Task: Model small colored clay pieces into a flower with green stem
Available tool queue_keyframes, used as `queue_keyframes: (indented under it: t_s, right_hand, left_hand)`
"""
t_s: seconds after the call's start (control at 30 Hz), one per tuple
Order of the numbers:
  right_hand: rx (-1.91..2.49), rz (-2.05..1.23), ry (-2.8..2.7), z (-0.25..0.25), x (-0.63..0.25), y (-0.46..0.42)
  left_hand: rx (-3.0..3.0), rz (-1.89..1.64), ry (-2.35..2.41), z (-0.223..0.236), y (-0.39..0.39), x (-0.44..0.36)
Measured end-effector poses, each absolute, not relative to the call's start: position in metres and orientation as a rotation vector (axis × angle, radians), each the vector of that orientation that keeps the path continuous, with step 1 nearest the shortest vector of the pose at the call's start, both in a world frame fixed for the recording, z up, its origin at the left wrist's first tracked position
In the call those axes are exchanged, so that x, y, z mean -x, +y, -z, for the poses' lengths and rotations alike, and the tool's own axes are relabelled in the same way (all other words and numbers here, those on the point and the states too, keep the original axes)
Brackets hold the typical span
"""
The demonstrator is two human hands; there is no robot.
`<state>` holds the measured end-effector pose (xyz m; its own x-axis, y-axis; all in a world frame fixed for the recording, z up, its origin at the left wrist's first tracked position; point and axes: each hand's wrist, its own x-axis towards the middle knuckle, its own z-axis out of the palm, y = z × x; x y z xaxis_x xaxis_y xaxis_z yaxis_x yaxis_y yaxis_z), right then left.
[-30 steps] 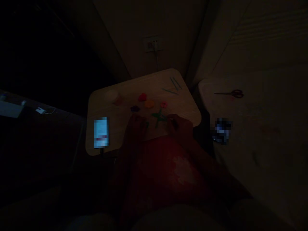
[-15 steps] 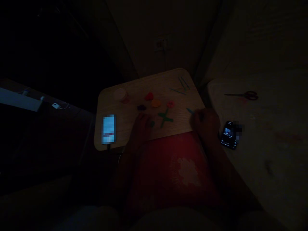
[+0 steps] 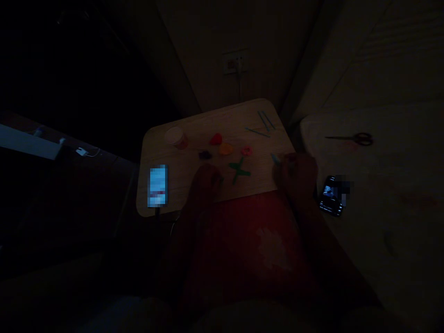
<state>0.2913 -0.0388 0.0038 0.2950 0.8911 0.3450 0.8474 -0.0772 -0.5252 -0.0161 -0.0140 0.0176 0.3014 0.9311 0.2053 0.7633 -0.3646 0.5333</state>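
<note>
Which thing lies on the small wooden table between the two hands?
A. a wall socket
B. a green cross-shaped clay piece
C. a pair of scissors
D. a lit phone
B. The green cross-shaped clay piece lies on the wooden table between the left hand and the right hand; the scissors lie apart on the surface to the right.

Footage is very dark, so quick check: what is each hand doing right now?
Left hand: rests on the table beside the green clay cross; grip cannot be told.
Right hand: closed on a thin blue stick.

Dim home room: bed (image 3: 381, 185), wall socket (image 3: 236, 62)
</note>
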Motion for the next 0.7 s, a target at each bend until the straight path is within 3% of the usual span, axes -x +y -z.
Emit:
queue_keyframes:
  t_s: [0.13,0.27,0.43,0.7]
  right_hand:
    - [1.735,-0.243,-1.590,-0.015,-0.274,-0.041]
    - [1.364,-0.673,-1.643,-0.021,-0.244,-0.041]
    - [1.253,-1.018,-1.518,-0.021,-0.218,-0.034]
    - [1.347,-1.042,-1.342,-0.018,-0.227,-0.021]
  left_hand:
    - [-2.050,-0.840,1.486,-0.020,-0.012,0.009]
    - [-1.774,-0.982,1.424,-0.022,-0.010,-0.012]
    - [-1.632,-1.017,1.379,-0.020,-0.010,-0.039]
    - [-1.930,-1.063,1.512,-0.026,-0.004,-0.044]
